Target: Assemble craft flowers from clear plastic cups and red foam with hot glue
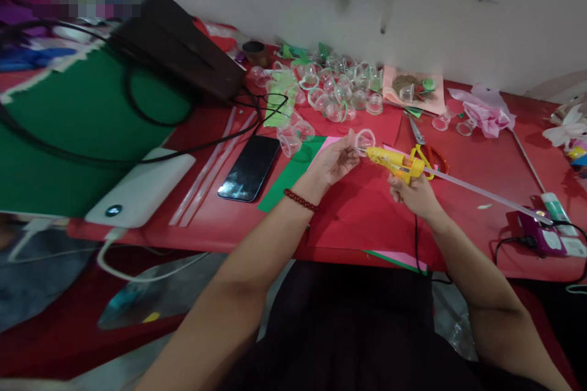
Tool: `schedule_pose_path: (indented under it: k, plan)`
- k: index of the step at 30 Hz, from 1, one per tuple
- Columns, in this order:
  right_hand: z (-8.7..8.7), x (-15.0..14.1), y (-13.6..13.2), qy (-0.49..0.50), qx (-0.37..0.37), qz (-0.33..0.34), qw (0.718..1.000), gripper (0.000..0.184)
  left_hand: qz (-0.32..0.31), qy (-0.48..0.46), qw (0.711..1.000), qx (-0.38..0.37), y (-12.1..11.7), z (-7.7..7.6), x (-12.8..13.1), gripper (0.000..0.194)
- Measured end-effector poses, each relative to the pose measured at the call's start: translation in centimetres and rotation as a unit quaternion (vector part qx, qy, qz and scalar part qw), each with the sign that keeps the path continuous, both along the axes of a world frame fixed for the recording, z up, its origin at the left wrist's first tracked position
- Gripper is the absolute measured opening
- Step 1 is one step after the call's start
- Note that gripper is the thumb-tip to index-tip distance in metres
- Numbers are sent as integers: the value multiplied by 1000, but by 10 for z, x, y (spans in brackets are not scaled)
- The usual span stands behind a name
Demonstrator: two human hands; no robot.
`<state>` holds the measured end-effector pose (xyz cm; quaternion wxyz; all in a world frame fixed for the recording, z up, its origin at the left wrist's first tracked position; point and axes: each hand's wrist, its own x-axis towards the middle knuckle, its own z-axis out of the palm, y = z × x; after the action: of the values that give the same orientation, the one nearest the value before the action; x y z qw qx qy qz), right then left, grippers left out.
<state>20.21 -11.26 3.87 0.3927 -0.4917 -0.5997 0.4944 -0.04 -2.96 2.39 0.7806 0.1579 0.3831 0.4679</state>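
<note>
Between the fingers of my left hand is a small clear plastic cup, its round rim turned toward me. My right hand is wrapped round the grip of a yellow glue gun. The gun's nozzle points left and meets the rim of the cup; whether it touches I cannot tell. A long translucent glue stick juts out from the back of the gun. Under both hands lie sheets of red paper. Scissors with yellow and orange handles lie just behind the gun, partly hidden by it.
Many similar plastic cups are heaped near the wall. On the left lie a phone, two glue sticks, a white power bank and a dark bag. A black cord hangs below the gun. A purple box sits right.
</note>
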Motion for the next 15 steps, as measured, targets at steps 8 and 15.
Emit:
schedule_pose_path:
  k: [8, 15]
  plan:
    - [-9, 5, 5, 10, 7, -35, 999, 49, -13, 13, 1000, 6, -7, 6, 5, 23]
    - [-11, 8, 7, 23, 20, -49, 998, 54, -32, 4, 999, 25, -7, 4, 3, 19]
